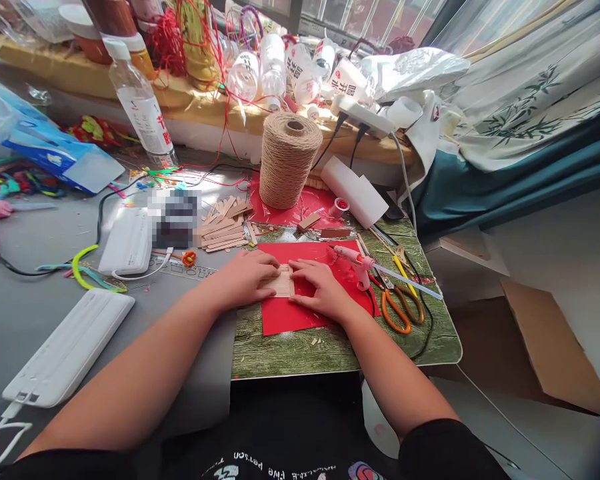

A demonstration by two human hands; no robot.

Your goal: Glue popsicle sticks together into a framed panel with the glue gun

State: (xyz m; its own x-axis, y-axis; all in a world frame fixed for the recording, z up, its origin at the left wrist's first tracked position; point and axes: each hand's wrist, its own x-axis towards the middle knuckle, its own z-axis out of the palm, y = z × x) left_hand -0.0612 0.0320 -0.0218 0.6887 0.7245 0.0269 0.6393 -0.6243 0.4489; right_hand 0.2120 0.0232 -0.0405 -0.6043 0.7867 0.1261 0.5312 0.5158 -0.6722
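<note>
A small flat panel of pale craft sticks (282, 284) lies on a red sheet (280, 320) in the middle of the mat. My left hand (244, 277) holds its left side, thumb along the near edge and fingers at the far edge. On the opposite side, my right hand (321, 291) has its fingertips and thumb closed against the panel's right edge, where a thin strip of wood shows. The fingers hide parts of both sides. Just right of my right hand, a pink glue gun (353, 259) with a clear glue stick rests on the sheet.
Orange-handled scissors (403, 308) lie right of the sheet. Loose craft sticks (225, 227) are piled at the back left, beside a tall twine spool (287, 160). White power banks (70, 347) and cables occupy the left. A power strip (363, 115) sits on the cluttered sill.
</note>
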